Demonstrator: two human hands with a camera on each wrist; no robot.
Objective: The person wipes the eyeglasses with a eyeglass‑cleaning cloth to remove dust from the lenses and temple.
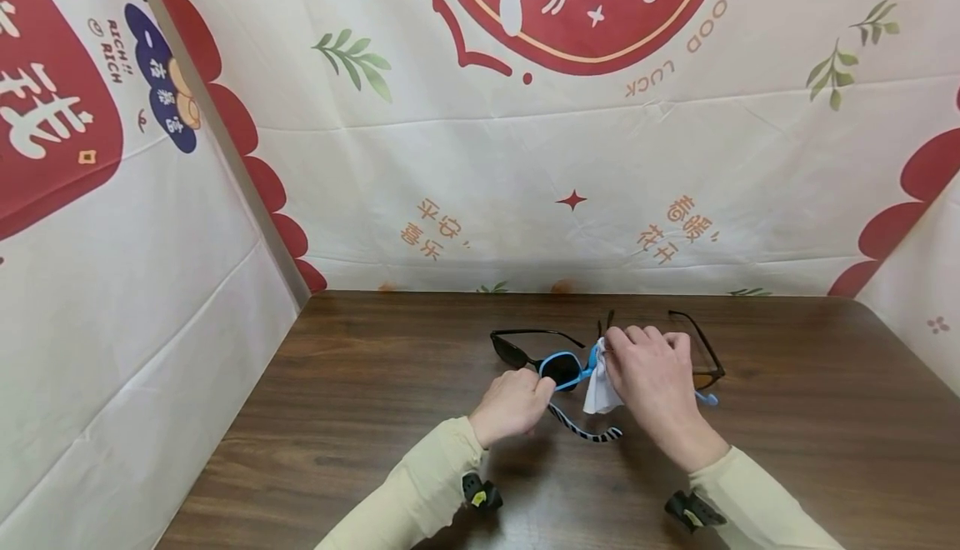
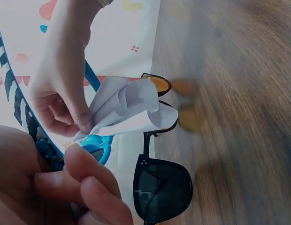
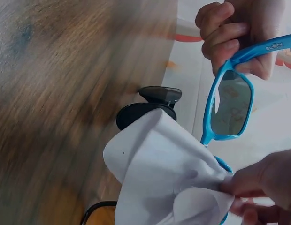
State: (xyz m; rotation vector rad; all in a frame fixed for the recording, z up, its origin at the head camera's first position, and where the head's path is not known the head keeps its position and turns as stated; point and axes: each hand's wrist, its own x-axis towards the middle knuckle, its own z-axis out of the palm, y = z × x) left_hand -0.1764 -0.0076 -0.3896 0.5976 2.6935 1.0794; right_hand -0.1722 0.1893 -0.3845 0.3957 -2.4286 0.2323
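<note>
The blue glasses (image 3: pixel 230 105) were held above the tabletop (image 1: pixel 300 417), between the two hands. Their frame was a glossy bright blue around dark, greyish lenses; a black-and-white striped temple (image 1: pixel 577 428) curved out toward the person. The left hand (image 1: pixel 513 404) gripped them near the hinge, fingers curled. The right hand (image 1: pixel 656 379) pinched a white cloth (image 3: pixel 159 159) against the other half of the frame; the cloth hung in loose folds and hid most of that lens.

Beyond, on the tabletop, lay black sunglasses (image 1: pixel 510 353) with dark lenses, partly covered by the blue glasses in the head view. To the right were black-rimmed amber glasses (image 1: pixel 707 343), largely hidden there by the right hand. A white sheet (image 1: pixel 525 158) with red print stood behind. Pale sleeves (image 1: pixel 420 483) covered both forearms.
</note>
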